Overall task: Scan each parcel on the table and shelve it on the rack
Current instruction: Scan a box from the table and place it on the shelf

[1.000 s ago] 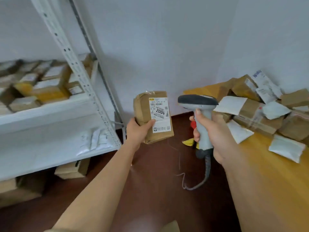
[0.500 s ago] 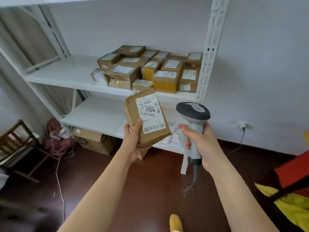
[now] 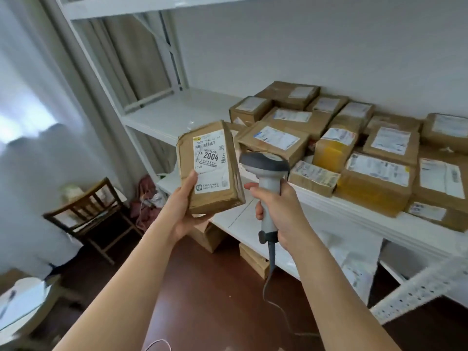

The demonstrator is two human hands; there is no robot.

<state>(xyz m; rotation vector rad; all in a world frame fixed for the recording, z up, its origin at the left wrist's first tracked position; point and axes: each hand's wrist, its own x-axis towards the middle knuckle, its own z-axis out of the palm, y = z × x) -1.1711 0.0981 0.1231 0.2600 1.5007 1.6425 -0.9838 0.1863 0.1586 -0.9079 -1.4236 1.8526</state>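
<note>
- Our left hand point(image 3: 181, 211) grasps the brown parcel point(image 3: 211, 168) from below, label "2004" facing us, held off the rack's front edge.
- Our right hand point(image 3: 278, 211) is clenched round the corded barcode scanner point(image 3: 266, 171), just beside the parcel.
- Labelled cardboard boxes point(image 3: 354, 158) crowd the white rack shelf point(image 3: 182, 115), its left end bare.
- Wooden chair point(image 3: 91, 211) left, dark brown floor point(image 3: 215, 300), white wall.

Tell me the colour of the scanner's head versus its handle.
The scanner has a dark grey head and a light grey handle, seen in the head view, gripped by the right hand.
</note>
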